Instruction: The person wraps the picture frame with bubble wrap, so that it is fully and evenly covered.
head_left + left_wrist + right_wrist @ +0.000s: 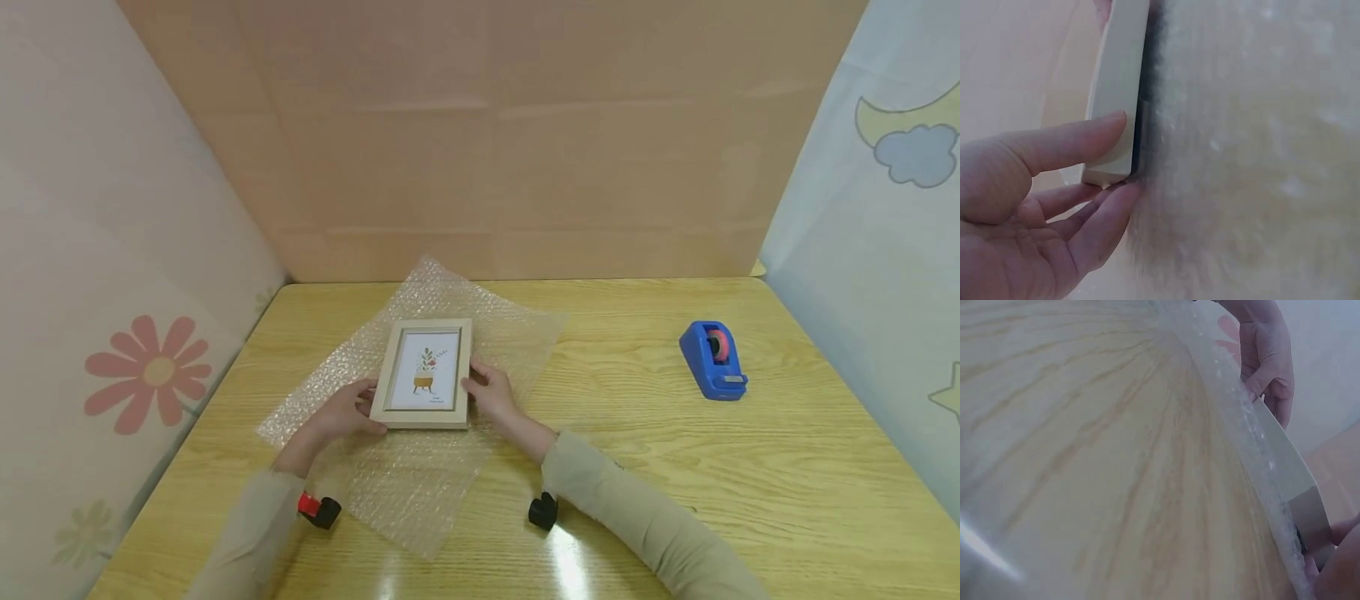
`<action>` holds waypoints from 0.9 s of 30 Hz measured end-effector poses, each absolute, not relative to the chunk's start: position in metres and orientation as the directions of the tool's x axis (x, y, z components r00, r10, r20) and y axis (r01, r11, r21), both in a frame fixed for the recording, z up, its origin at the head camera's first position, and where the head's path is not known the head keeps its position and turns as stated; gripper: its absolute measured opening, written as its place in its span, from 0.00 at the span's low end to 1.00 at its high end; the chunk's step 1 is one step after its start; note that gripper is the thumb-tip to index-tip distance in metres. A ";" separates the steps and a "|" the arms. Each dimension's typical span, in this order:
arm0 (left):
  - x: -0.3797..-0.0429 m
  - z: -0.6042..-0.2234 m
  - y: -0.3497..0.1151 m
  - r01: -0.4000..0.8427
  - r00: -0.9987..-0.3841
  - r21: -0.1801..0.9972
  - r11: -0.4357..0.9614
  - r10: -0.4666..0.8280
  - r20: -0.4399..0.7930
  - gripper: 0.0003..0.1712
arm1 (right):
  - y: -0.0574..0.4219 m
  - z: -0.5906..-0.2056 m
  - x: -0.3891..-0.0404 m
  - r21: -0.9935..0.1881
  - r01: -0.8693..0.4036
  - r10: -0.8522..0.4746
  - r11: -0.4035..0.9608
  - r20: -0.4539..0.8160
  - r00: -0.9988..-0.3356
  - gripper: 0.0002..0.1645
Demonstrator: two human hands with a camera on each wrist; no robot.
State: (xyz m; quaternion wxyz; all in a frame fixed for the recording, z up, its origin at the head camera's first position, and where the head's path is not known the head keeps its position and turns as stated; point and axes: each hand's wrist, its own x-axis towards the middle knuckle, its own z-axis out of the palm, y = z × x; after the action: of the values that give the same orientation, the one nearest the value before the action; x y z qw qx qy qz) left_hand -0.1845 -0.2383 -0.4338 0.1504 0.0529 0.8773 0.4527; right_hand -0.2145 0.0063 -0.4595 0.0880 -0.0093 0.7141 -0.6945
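Observation:
A picture frame (pixel 463 367) with a pale wooden border lies face up over a sheet of bubble wrap (pixel 420 492). Its print (pixel 427 362) shows a plant in an orange pot. My left hand (pixel 341 412) grips the frame at its near left corner; in the left wrist view the thumb (pixel 1094 140) presses one side while fingers bend round the corner. On the right edge, my right hand (pixel 492 393) holds the frame between thumb and fingers. Only part of that right hand (pixel 1341 569) shows in the right wrist view, by the frame's edge.
At the right of the wooden table (pixel 615 367) stands a blue tape dispenser (pixel 708 367) with a pink roll. Black wrist devices (pixel 543 511) show beside both sleeves. A brown panel (pixel 525 167) closes off the back, and printed cloths hang at both sides.

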 end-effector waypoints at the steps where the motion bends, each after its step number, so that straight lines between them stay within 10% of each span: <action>1: -0.184 -0.435 -0.239 -0.038 -0.954 0.804 0.593 0.219 -0.206 0.45 | 0.007 -0.460 -0.214 -0.994 0.097 -0.137 0.043 -0.102 -0.985 0.29; 15: -0.176 -0.437 -0.238 -0.077 -0.966 0.784 0.617 0.147 -0.211 0.45 | 0.010 -0.464 -0.218 -0.982 0.040 -0.195 0.182 -0.076 -0.978 0.29; 27: -0.177 -0.438 -0.252 -0.025 -0.945 0.829 0.559 0.258 -0.203 0.45 | 0.029 -0.461 -0.215 -0.980 -0.005 -0.535 0.198 -0.103 -0.838 0.56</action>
State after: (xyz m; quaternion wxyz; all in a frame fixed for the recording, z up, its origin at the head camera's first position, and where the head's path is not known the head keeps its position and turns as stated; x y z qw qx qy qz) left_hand -0.1773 -0.2522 -0.4375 0.1523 0.0669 0.8697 0.4647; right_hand -0.2154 0.0287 -0.4613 0.2183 -0.1821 0.7424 -0.6067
